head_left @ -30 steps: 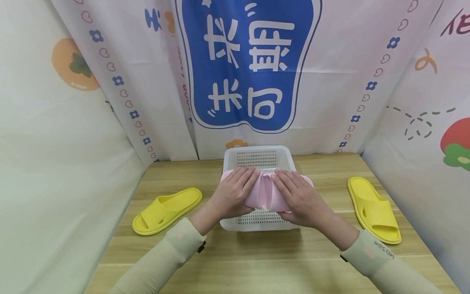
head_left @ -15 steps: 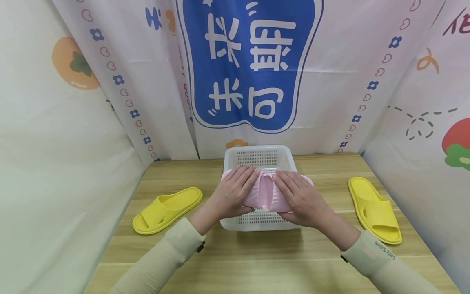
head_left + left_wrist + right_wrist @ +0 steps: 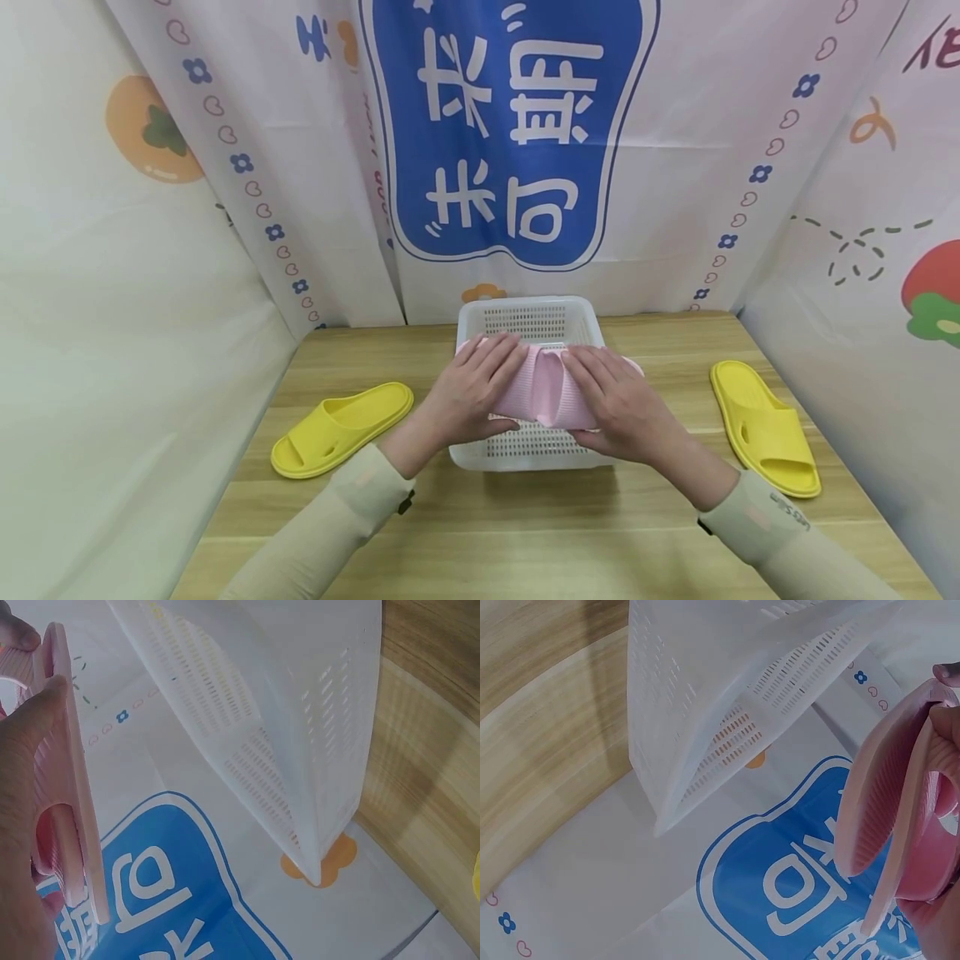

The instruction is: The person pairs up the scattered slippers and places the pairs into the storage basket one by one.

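Note:
Above the white basket point(image 3: 540, 458), a pair of pink slippers point(image 3: 577, 408) with ribbed surfaces is held up level between the two hands. My left hand point(image 3: 472, 392) grips their left end, fingers over the top and thumb below. At the right end my right hand point(image 3: 622, 404) holds them the same way. In the right wrist view two pink soles point(image 3: 877, 802) stand slightly apart at one end. The left wrist view shows the slippers point(image 3: 71, 787) from the side, away from the basket wall point(image 3: 330, 712). Palms and fingers hide much of them.
A yellow slipper point(image 3: 341, 429) lies at the left of the wooden table point(image 3: 525, 550), and another yellow slipper point(image 3: 765, 429) at the right. Behind the basket hangs a printed cloth point(image 3: 675, 192); more cloth walls stand on both sides.
Both hands have raised the pink slippers a little and shifted them slightly to the right in the last half second. The basket and yellow slippers have stayed in place.

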The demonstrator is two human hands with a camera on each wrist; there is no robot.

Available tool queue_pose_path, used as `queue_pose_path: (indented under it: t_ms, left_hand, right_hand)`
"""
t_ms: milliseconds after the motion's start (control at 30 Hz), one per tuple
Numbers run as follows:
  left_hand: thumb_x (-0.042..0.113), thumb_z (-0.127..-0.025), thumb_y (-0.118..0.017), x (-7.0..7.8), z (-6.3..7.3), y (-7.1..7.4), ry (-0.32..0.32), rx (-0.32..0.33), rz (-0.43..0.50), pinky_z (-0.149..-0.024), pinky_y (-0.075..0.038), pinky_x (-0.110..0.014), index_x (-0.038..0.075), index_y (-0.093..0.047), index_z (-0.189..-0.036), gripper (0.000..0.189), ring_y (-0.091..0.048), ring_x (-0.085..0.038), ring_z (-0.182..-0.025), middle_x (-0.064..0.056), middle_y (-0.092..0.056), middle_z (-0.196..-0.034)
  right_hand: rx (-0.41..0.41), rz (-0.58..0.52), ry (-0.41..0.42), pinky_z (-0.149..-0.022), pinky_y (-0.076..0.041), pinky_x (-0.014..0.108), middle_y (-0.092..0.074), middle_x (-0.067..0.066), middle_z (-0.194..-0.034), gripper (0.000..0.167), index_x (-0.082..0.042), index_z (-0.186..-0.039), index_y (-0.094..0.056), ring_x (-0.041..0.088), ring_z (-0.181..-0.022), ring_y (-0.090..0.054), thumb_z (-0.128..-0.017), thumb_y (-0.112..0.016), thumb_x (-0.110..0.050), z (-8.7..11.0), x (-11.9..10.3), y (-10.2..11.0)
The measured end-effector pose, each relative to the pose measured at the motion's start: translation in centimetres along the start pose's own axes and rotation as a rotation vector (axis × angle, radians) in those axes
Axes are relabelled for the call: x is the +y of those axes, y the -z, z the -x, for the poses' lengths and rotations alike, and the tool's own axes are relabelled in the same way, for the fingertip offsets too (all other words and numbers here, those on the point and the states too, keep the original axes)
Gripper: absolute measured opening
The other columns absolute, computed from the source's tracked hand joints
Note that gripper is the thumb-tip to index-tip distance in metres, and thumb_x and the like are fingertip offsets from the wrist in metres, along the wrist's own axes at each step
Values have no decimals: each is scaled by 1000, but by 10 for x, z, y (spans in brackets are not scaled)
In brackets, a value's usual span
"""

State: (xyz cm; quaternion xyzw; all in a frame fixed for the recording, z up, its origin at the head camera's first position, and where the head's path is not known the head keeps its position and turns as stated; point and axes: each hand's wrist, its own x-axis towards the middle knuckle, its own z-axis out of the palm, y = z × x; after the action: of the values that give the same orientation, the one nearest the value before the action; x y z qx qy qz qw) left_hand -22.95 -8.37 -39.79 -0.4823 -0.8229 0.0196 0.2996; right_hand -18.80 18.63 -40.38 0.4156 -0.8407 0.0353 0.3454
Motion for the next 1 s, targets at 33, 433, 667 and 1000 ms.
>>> queue_pose_path:
  t_ms: [33, 433, 667, 1000]
  left_hand:
    - [64, -69, -76, 0, 0, 0, -1, 6, -2, -115, -22, -49, 0, -34, -147, 110, -32, -33, -139, -19, -37, -150]
    - [66, -69, -75, -4, 6, 1, 8, 29, 4, -117, -15, -47, 0, -34, -147, 111, -27, -33, -142, -19, -34, -152]
    - [62, -65, -80, -3, 3, -2, -22, 65, -9, -115, -24, -45, -1, -38, -145, 110, -40, -34, -133, -19, -42, -146]
    - [58, -66, -76, -4, 2, -3, -52, 121, 17, -114, -27, -41, -5, -43, -140, 103, -46, -36, -128, -22, -50, -138]
  right_hand:
    - [-1, 3, -3, -102, -42, 53, -50, 25, -133, 105, 8, -139, -39, 39, -121, -48, -60, -85, -44, 0, 0, 0]
    - [7, 4, -21, -102, -41, 53, -49, 26, -133, 104, 9, -139, -39, 39, -121, -48, -61, -83, -44, 0, 0, 2]
    - [-9, -19, -32, -104, -40, 52, -48, 25, -134, 103, 8, -139, -39, 39, -120, -48, -63, -82, -46, 0, -3, 1]
    - [-23, -39, -31, -106, -38, 51, -45, 26, -138, 102, 8, -140, -38, 39, -124, -45, -65, -81, -47, -1, -5, 2]
